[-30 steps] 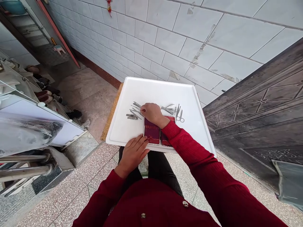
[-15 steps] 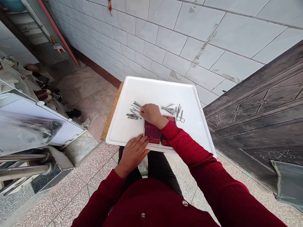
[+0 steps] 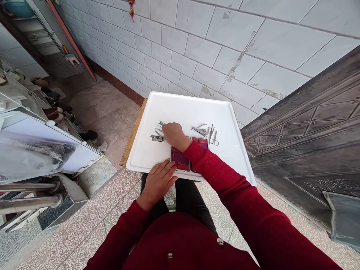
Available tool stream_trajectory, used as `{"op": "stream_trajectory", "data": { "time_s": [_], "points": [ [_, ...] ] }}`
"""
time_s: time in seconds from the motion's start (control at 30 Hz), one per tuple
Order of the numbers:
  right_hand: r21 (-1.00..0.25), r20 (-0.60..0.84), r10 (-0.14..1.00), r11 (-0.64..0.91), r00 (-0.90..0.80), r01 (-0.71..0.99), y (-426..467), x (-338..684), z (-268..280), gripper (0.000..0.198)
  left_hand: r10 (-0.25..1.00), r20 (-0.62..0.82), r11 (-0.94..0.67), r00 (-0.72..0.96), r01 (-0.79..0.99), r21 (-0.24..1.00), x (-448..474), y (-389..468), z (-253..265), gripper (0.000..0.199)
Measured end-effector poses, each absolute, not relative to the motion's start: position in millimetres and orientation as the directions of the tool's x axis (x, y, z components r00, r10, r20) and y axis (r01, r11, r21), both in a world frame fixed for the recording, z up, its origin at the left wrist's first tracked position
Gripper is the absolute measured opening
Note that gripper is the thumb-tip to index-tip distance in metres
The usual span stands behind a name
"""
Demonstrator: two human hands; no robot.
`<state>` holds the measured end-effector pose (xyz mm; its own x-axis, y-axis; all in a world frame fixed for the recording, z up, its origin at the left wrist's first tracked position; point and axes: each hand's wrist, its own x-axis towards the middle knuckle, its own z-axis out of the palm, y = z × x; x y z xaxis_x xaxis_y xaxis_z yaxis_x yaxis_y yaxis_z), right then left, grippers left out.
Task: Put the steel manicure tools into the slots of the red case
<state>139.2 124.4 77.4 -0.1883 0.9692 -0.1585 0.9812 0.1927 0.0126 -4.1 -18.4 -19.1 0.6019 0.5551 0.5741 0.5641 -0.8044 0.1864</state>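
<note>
An open manicure case (image 3: 180,160) with a dark red lining lies near the front edge of a white tabletop (image 3: 185,107). Flat at its lower left corner rests my left hand (image 3: 160,178), fingers stretched out and touching the rim. My right hand (image 3: 174,134) is closed above the upper left of the case, beside several metal tools; its fingertips, and anything in them, are hidden. Nail clippers (image 3: 157,138) lie left of that hand. Right of the case are small scissors (image 3: 215,139), slim metal tools (image 3: 211,132) and cuticle nippers (image 3: 200,129).
A tiled wall (image 3: 194,52) stands right behind the table. On the right is a dark carved panel (image 3: 303,131). A rack with shoes (image 3: 56,112) and a plastic-covered white box (image 3: 33,153) are to the left.
My right hand has moved a little to the left, further over the left group of tools and off part of the case. My left hand has stayed in place.
</note>
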Motion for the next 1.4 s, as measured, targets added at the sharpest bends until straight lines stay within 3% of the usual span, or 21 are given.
{"op": "stream_trajectory", "data": {
  "time_s": [0.2,0.37,0.47,0.6,0.67,0.73,0.8,0.87,1.03,1.2,1.4],
  "points": [
    [-0.099,-0.134,0.976,0.159,-0.172,0.982,128,150,80,0.024,0.564,0.570,-0.797,0.598,0.574,0.187,-4,-19,-20,0.031],
    [-0.437,-0.075,0.981,0.127,-0.177,0.891,125,172,72,0.013,0.569,0.558,-0.795,0.604,0.577,0.187,-5,-19,-22,0.033],
    [-0.711,-0.056,0.990,0.053,-0.132,0.702,122,184,60,0.013,0.567,0.562,-0.794,0.603,0.581,0.179,-5,-19,-22,0.030],
    [-0.962,-0.125,0.986,-0.094,-0.109,0.255,119,197,47,0.012,0.563,0.560,-0.796,0.607,0.580,0.172,-5,-18,-20,0.030],
    [-0.989,-0.141,0.985,-0.135,-0.100,0.066,117,205,44,0.010,0.562,0.559,-0.798,0.609,0.578,0.173,-5,-18,-19,0.030],
    [-0.990,-0.134,0.986,-0.138,-0.100,-0.036,114,213,44,0.031,0.555,0.567,-0.802,0.608,0.573,0.169,-5,-17,-18,0.029],
    [-0.990,-0.119,0.985,-0.127,-0.124,-0.060,109,222,44,0.057,0.542,0.580,-0.809,0.608,0.565,0.164,-4,-16,-17,0.029],
    [-0.991,-0.117,0.980,-0.125,-0.160,-0.043,104,228,44,0.066,0.533,0.590,-0.814,0.606,0.559,0.161,-4,-15,-16,0.029],
    [-0.993,-0.112,0.983,-0.115,-0.147,-0.015,94,232,37,0.059,0.541,0.579,-0.811,0.609,0.561,0.167,-3,-15,-17,0.032],
    [-0.997,-0.070,0.983,-0.075,-0.169,-0.019,92,231,31,0.073,0.540,0.578,-0.809,0.612,0.566,0.156,-3,-15,-17,0.033],
    [-0.998,-0.059,0.977,-0.065,-0.205,-0.023,93,232,29,0.061,0.537,0.581,-0.809,0.612,0.568,0.149,-3,-15,-15,0.030]
  ]
}}
